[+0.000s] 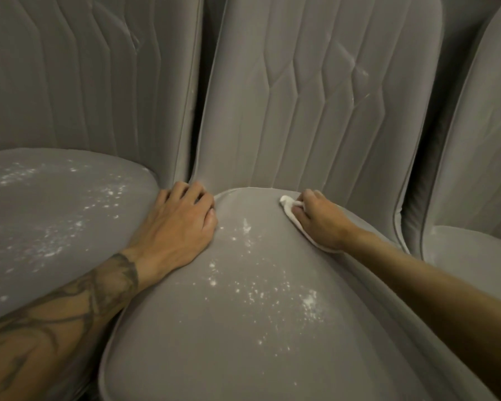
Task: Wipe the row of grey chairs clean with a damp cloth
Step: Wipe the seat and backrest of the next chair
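Note:
A grey padded chair stands in the middle, its seat speckled with white dust. My right hand grips a small white cloth and presses it on the seat's back right part, near the backrest. My left hand rests on the seat's back left corner, fingers bent down into the gap beside the neighbouring chair. The cloth is mostly hidden under my right hand.
A second grey chair seat on the left also carries white specks. A third chair stands at the right edge. The quilted backrests rise close behind, with dark narrow gaps between the chairs.

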The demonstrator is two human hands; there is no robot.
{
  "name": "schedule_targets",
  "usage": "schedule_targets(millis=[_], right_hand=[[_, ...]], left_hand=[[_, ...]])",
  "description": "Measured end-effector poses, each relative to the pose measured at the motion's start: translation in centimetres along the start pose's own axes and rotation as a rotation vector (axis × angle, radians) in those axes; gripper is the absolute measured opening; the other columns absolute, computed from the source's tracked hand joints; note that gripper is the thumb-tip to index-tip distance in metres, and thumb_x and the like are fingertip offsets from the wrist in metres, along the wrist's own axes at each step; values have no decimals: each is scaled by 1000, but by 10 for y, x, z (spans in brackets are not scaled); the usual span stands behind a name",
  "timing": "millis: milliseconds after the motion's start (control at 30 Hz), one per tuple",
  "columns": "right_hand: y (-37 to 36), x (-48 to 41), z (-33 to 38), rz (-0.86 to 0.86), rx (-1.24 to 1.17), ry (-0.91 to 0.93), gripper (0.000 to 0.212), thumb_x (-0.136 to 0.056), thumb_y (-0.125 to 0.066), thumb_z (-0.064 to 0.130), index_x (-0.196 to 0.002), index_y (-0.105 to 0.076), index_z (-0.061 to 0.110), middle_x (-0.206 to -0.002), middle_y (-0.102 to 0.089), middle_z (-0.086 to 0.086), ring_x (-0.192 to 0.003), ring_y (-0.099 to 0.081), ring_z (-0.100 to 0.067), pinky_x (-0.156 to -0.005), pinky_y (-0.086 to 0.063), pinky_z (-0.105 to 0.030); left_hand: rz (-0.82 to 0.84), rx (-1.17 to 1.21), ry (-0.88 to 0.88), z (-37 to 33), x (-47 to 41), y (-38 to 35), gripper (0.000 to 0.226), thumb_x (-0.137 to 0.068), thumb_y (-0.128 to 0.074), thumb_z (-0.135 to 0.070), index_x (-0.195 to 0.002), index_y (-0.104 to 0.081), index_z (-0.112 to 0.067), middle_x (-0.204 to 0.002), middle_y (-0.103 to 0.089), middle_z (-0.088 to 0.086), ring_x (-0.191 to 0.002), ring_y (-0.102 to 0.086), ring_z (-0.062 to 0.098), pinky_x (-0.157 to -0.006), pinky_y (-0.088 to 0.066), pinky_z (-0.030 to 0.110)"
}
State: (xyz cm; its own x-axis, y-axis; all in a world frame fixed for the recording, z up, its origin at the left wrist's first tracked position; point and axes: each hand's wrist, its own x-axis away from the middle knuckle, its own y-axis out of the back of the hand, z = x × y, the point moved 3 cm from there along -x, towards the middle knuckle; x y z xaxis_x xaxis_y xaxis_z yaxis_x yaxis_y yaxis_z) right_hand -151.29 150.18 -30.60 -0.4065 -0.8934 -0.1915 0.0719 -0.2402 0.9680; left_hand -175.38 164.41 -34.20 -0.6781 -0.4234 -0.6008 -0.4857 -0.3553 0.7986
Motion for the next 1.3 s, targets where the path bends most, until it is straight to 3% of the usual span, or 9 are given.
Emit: schedule_targets(millis=[100, 267, 400, 500, 633, 700, 900, 1100, 1300], right_hand=[[-11, -13, 21, -18, 8, -30, 32, -107, -41, 33, -119, -51, 5, -122, -56, -17, -108, -55, -35, -88, -40, -37], [-14, 41, 55, 8, -172, 426, 21, -101, -42, 55, -102, -45, 34, -98, -51, 11, -80, -48, -8, -72, -40, -22], [-5, -1, 16, 18, -27, 141, 31, -105, -43, 44, -110, -52, 15, -110, -56, -7, -98, -56, -26, -88, -44, -38], [-10, -16, 24, -12, -9, 26, 31, -106, -45, 36, -116, -52, 8, -119, -56, -15, -107, -56, -33, -88, -40, -36], [-16, 39, 64, -19, -168, 404, 23, -102, -44, 49, -104, -48, 26, -99, -53, 6, -81, -49, -10, -66, -30, -21], [-10, 53, 66, 40, -188, 491, 21, -102, -42, 54, -99, -44, 33, -94, -50, 13, -77, -46, -5, -68, -35, -16], [-7, -15, 35, 13, -17, 37, 29, -106, -45, 34, -116, -51, 7, -119, -55, -16, -106, -55, -34, -87, -39, -37], [-19, 39, 84, 17, -215, 475, 16, -101, -46, 48, -94, -40, 35, -92, -50, 10, -76, -44, -9, -69, -36, -16], [-12, -22, 50, -4, -59, 66, 26, -105, -47, 33, -113, -52, 9, -116, -55, -16, -106, -55, -36, -87, -39, -39]], left_hand=[[11, 5, -3, 1, 0, 1, 31, -101, -34, -35, -103, -61, -22, -112, -56, 0, -101, -46, 24, -84, -37, 41], [29, 34, 8, -1, -1, 3, 33, -101, -31, -35, -104, -60, -22, -112, -54, 0, -101, -46, 23, -85, -39, 42], [40, 32, 10, -1, 0, 4, 33, -101, -30, -35, -105, -60, -22, -113, -54, -1, -102, -45, 22, -86, -39, 41], [37, 40, 6, 0, 1, 4, 34, -101, -30, -35, -106, -61, -22, -114, -54, -1, -102, -45, 22, -85, -39, 41], [39, 35, 10, 0, 0, 2, 34, -101, -29, -36, -106, -60, -23, -113, -53, -1, -101, -45, 21, -84, -38, 40], [37, 33, 8, 0, 1, 3, 33, -101, -30, -35, -106, -60, -22, -113, -54, 0, -101, -46, 22, -83, -39, 41], [51, 27, 16, 0, 1, 5, 32, -101, -32, -34, -106, -61, -22, -113, -54, -1, -101, -46, 22, -83, -39, 40], [101, 73, 32, -1, 0, 12, 38, -101, -27, -35, -109, -62, -22, -115, -56, -1, -106, -49, 23, -86, -38, 40], [148, 256, 3, 16, 1, 27, 22, -105, -44, -27, -116, -63, -23, -122, -57, -4, -113, -54, 20, -92, -37, 40]])
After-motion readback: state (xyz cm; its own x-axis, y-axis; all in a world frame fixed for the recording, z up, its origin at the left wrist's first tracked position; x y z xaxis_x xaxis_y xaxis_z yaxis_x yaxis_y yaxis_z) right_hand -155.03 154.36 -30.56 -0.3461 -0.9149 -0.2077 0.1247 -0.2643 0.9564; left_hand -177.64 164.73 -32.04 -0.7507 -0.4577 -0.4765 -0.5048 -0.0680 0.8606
